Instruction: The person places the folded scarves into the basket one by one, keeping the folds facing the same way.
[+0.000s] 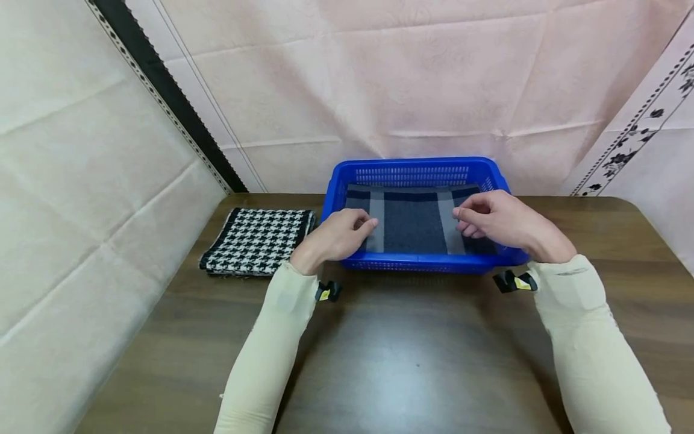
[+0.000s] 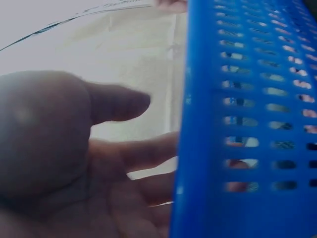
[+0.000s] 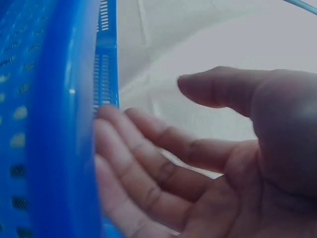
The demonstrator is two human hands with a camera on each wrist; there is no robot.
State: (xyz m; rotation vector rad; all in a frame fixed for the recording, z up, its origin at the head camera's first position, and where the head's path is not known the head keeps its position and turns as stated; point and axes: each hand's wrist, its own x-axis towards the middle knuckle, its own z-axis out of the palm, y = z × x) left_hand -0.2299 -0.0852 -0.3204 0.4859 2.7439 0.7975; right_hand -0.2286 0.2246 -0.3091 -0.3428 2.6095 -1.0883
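A folded grey cloth with lighter stripes and dark bands [image 1: 414, 223] lies flat in a blue plastic basket [image 1: 423, 260]. My left hand [image 1: 338, 234] is over the basket's front left corner, its fingers relaxed and thumb apart from them. In the left wrist view the basket's perforated wall [image 2: 198, 124] hides the fingertips. Over the right side of the basket is my right hand [image 1: 501, 220], loosely bent. The right wrist view shows a gap between its thumb and fingers [image 3: 163, 171], with nothing held there.
Left of the basket, a folded black-and-white houndstooth cloth [image 1: 260, 241] lies on the brown wooden table [image 1: 401, 349]. Behind the table hangs a pale fabric backdrop [image 1: 423, 78], and another pale sheet [image 1: 87, 181] covers the left side.
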